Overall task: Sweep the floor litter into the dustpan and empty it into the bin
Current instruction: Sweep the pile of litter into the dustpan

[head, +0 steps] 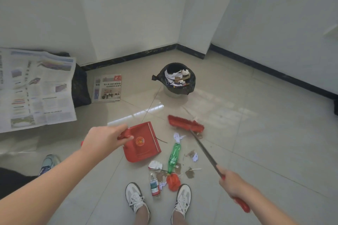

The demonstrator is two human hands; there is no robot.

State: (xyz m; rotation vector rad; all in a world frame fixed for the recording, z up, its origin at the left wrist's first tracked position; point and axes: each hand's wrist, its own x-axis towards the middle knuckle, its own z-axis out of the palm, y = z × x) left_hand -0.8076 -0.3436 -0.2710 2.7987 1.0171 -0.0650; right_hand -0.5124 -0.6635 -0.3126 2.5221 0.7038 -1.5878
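My left hand (104, 138) grips the handle of a red dustpan (143, 143), which sits low over the tiled floor with its mouth toward the litter. My right hand (231, 183) holds the handle of a red broom (185, 123); its head rests on the floor beyond the litter. Between pan and broom lie a green plastic bottle (173, 157), a clear bottle (154, 184), a red crumpled wrapper (173, 181), a crumpled white paper ball (155, 164) and several paper and cardboard scraps. A bin (175, 80) lined with a black bag stands farther off near the wall corner, holding paper waste.
My two white sneakers (135, 199) stand just behind the litter. A folded newspaper (108, 88) lies on the floor left of the bin. An open newspaper (36, 87) covers something at the far left beside a black bag (80, 86). Another person's shoe (48, 162) is at lower left.
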